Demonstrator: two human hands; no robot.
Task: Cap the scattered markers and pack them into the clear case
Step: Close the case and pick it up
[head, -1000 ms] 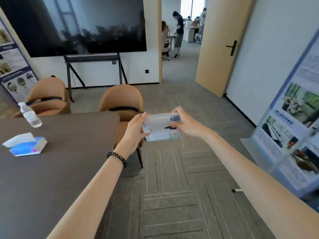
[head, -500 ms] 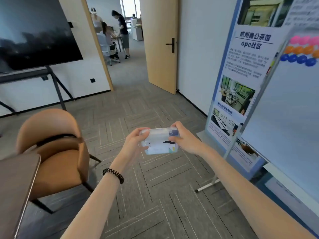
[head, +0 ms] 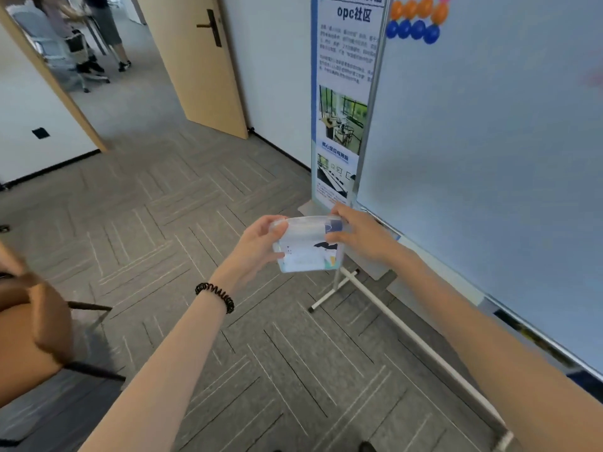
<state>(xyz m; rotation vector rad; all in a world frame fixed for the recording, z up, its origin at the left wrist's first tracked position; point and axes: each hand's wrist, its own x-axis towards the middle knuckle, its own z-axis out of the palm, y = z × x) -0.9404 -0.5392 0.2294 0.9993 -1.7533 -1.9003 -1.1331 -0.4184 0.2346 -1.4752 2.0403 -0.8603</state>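
A clear plastic case (head: pixel 305 249) with a pale printed label hangs in the air in front of me, over the carpet. My left hand (head: pixel 257 246) grips its left end, thumb on top. My right hand (head: pixel 355 234) holds its right end, fingers curled near a dark blue part at the top corner. No markers show outside the case. What lies inside it is too blurred to tell.
A whiteboard (head: pixel 489 158) on a white wheeled stand (head: pixel 385 308) fills the right side, with coloured magnets (head: pixel 414 17) at its top. A roll-up banner (head: pixel 342 102) stands beside it. A tan chair (head: pixel 32 327) is at the left. An open door (head: pixel 195 60) leads to people beyond.
My view has swung right, away from the table and chairs toward the whiteboard. Both hands have kept their hold on the case in front of me.
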